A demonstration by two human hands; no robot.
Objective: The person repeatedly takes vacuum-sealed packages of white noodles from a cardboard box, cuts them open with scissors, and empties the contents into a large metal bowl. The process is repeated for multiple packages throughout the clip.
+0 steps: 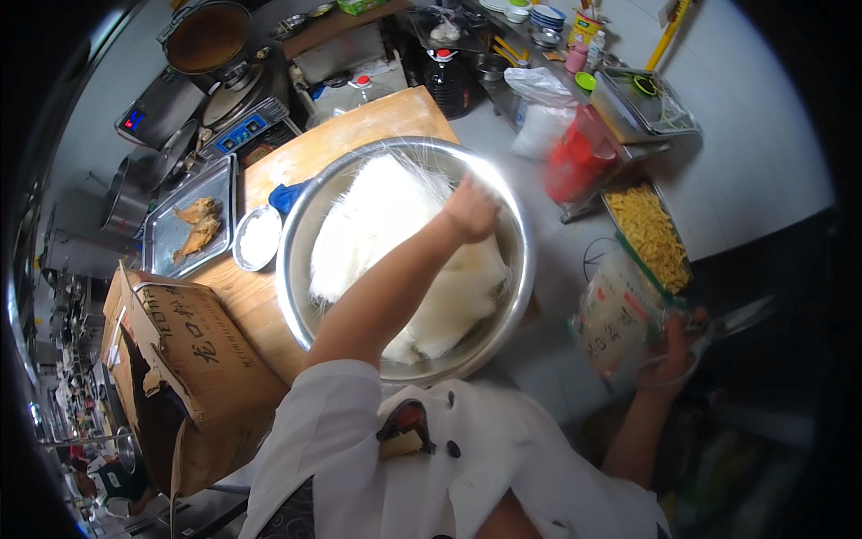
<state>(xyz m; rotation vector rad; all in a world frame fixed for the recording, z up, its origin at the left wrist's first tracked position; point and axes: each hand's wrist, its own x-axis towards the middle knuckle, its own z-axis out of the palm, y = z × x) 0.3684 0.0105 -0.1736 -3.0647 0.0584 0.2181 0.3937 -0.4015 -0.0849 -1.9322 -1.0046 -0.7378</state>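
Note:
A wide steel basin holds a heap of white dry vermicelli, with loose strands sticking up at its far edge. My left hand reaches across the heap to the basin's right side. Its fingers are blurred and curled, and whether they grip strands I cannot tell. Off to the right, past the basin, my right hand has the scissors with their white handle loop around it. The same hand grips a clear printed plastic bag, which hangs to its left and looks crumpled.
An opened cardboard box stands left of the basin. On the wooden table are a white bowl, a blue cloth and a metal tray with browned food. A pan of yellow pieces and a red bag are at right.

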